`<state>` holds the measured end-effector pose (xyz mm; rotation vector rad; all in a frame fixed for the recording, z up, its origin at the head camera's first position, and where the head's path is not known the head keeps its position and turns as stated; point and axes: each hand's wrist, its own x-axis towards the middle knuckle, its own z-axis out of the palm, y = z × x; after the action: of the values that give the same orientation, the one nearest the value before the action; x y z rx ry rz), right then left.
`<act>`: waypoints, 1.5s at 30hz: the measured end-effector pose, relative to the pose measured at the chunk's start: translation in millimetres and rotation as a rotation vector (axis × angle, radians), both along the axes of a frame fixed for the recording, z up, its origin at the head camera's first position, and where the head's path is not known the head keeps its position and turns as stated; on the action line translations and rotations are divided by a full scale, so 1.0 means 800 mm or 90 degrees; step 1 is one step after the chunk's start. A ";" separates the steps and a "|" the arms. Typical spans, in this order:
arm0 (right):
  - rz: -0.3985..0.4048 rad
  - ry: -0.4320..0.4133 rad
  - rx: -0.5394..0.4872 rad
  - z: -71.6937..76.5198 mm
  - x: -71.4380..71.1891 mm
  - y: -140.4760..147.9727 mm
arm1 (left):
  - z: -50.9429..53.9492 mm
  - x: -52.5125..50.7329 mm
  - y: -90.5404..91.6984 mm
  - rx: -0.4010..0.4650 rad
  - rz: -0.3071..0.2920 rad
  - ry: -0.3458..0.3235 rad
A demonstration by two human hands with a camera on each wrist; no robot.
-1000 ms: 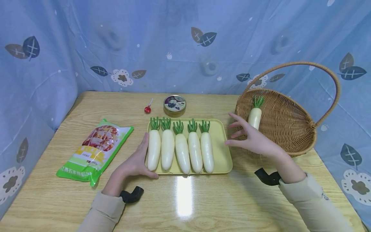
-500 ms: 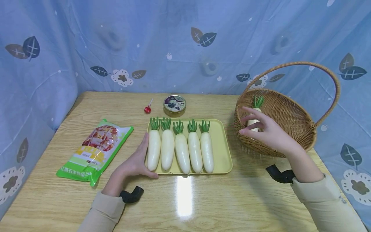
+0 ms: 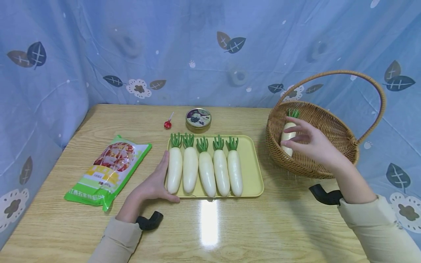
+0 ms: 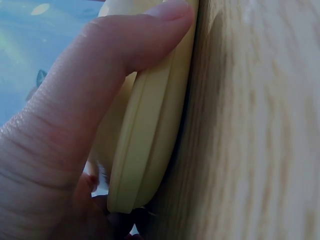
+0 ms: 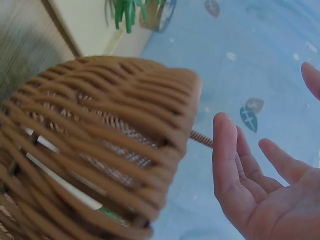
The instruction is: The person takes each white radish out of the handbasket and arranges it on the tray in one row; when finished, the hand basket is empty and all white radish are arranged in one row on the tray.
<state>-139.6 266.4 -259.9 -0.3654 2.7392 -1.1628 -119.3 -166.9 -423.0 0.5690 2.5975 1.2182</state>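
Several white radishes with green tops lie side by side on a yellow tray. At the tray's front left corner my left hand holds on, thumb over the front rim and fingers along the left side. The left wrist view shows that thumb pressed on the rim. My right hand hovers over the wicker basket, fingers loosely bent and apart. Beneath it, one white radish leans inside the basket, partly hidden by the fingers. In the right wrist view, the hand holds nothing beside the basket's woven wall.
A green and white food bag lies left of the tray. Behind the tray are a red lollipop and a round tin. The basket's tall handle arches over its opening. A blue curtain backs the table.
My right hand has moved right, from beside the basket's left rim to above the radish in it. The left hand and the tray have stayed put.
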 end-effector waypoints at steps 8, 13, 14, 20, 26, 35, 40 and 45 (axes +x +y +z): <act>-0.026 -0.010 -0.003 -0.003 -0.006 0.010 | 0.001 0.001 0.000 -0.003 0.004 -0.002; -0.055 -0.032 -0.008 -0.008 -0.012 0.017 | 0.001 0.000 0.000 -0.006 0.002 -0.002; -0.059 -0.038 -0.010 -0.009 -0.014 0.019 | 0.001 0.000 0.000 -0.006 0.002 -0.002; -0.064 -0.053 -0.019 -0.021 -0.027 0.032 | 0.000 -0.001 0.000 -0.002 0.002 -0.003; -0.082 -0.064 -0.020 -0.035 -0.040 0.042 | 0.000 -0.001 0.000 0.000 0.001 -0.002; -0.082 -0.066 0.002 -0.046 -0.051 0.049 | 0.000 0.000 0.000 -0.007 0.004 -0.003; -0.076 -0.072 0.033 -0.054 -0.056 0.051 | 0.001 0.000 0.000 -0.003 0.005 -0.006; -0.078 -0.076 0.082 -0.063 -0.063 0.052 | 0.001 0.000 -0.001 -0.006 0.005 -0.008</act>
<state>-189.6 308.2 -309.9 -0.1094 2.7450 -0.9933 -119.1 -167.4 -422.5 0.5483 2.5968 1.2064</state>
